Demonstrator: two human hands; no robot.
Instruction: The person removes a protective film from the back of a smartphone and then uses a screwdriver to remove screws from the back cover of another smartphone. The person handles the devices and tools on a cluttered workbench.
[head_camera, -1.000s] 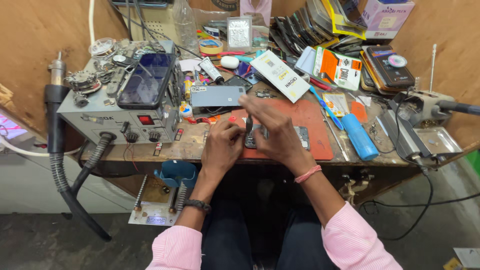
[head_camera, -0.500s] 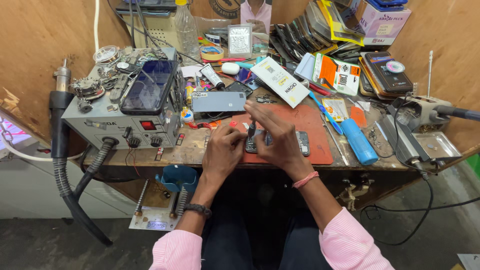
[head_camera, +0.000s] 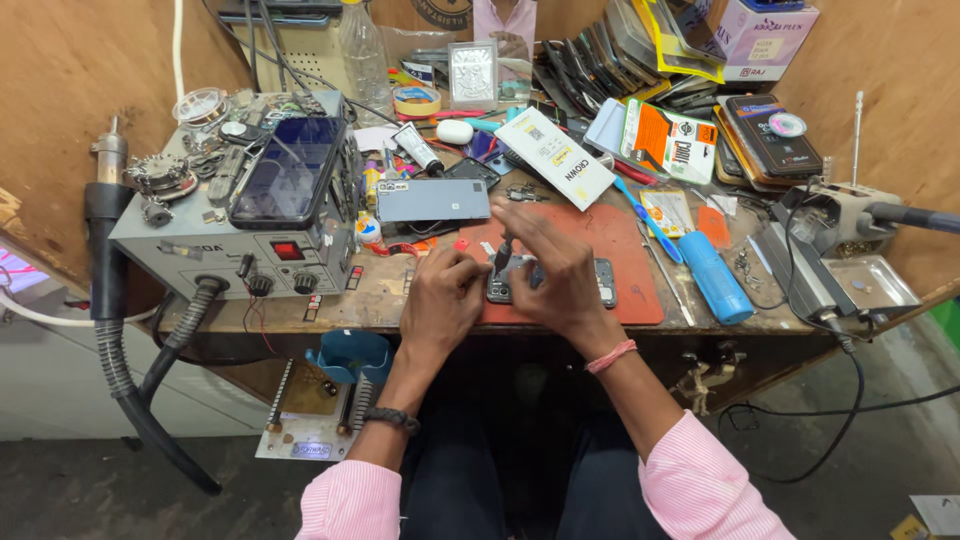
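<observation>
Both hands work over an opened phone (head_camera: 600, 285) lying on the red mat (head_camera: 620, 250) at the counter's (head_camera: 380, 300) near edge. The left hand (head_camera: 440, 300), fingers curled, steadies the phone's nine-o'clock end. The right hand (head_camera: 550, 270) pinches a thin dark tool (head_camera: 503, 256) upright over it. A blue cylinder (head_camera: 715, 277) lies at three o'clock.

Your left hand (head_camera: 440, 300) steadies the opened phone (head_camera: 600, 283) lying on the red mat (head_camera: 630, 270). Your right hand (head_camera: 555, 275) pinches a dark tool (head_camera: 503, 257) upright over the phone's left end. A grey rework station (head_camera: 250, 240) sits left, a blue cylinder (head_camera: 715, 275) right.
</observation>
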